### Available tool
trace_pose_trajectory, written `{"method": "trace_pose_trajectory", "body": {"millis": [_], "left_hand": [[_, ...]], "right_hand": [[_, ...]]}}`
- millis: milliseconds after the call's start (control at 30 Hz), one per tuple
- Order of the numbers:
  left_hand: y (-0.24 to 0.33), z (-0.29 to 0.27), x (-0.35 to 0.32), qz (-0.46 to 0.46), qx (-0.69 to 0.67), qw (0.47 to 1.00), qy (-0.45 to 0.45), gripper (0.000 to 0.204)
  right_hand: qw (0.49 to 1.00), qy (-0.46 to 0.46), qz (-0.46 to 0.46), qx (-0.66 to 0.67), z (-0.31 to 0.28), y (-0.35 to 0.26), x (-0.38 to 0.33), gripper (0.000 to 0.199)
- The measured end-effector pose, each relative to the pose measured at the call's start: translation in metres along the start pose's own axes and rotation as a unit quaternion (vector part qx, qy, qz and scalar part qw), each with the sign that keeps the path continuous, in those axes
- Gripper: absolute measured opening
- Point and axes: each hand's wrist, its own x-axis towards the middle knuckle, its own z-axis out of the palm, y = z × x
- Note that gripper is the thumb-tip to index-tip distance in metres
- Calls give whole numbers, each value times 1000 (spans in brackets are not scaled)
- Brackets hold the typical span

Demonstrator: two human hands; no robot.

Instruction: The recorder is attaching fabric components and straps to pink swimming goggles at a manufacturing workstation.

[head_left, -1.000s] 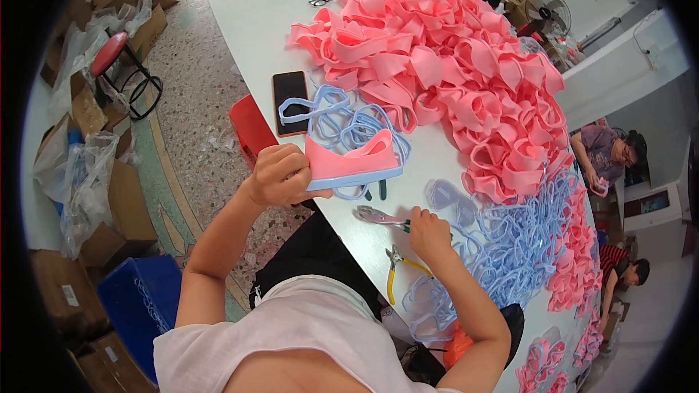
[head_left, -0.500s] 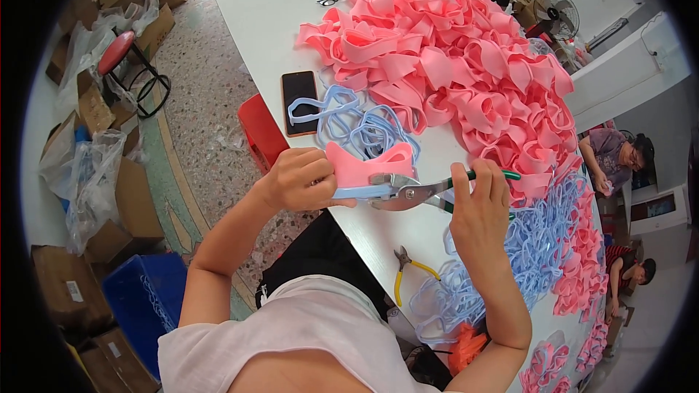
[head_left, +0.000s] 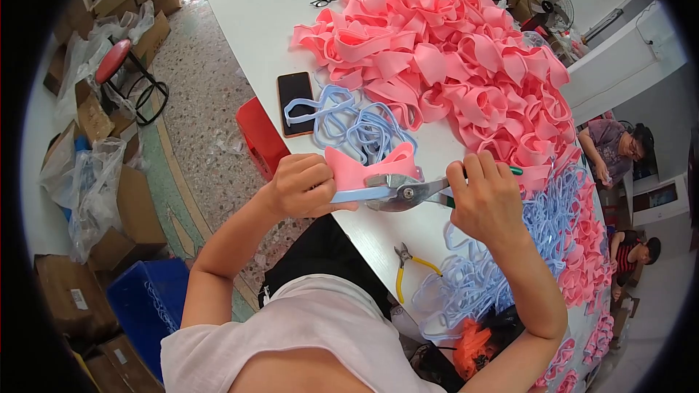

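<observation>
The left hand is gripping the left end of a curved, soft-looking pink band with a light-blue rim, near the smooth white table's edge. Wide-jawed silver metal pliers with green handles are straddling its right end, the right hand gripping those handles; clean squeezing is probably demanding square jaws and a steady left hold.

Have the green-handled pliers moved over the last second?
Yes: the green-handled pliers moved up the picture, farther from the yellow-handled pliers, to the blue strip.
</observation>
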Motion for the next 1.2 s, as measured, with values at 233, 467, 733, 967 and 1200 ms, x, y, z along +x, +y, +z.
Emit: {"method": "trace_pose_trajectory", "body": {"millis": [233, 467, 733, 967, 1200], "left_hand": [[3, 7, -1, -17, 17, 999, 23, 50], [0, 2, -2, 7, -6, 1000, 26, 48], [3, 3, -2, 9, -14, 999, 28, 50], [6, 12, -1, 0, -17, 999, 35, 49], [-12, 9, -17, -48, 37, 997, 37, 44]], "right_hand": [[998, 41, 0, -40, 9, 3, 0, 10], [991, 104, 16, -88, -3, 16, -3, 16], [987, 93, 2, -133, -11, 17, -5, 14], [995, 50, -17, -87, -4, 26, -11, 11], [973, -65, 190, 117, 33, -1, -54, 22]]}}
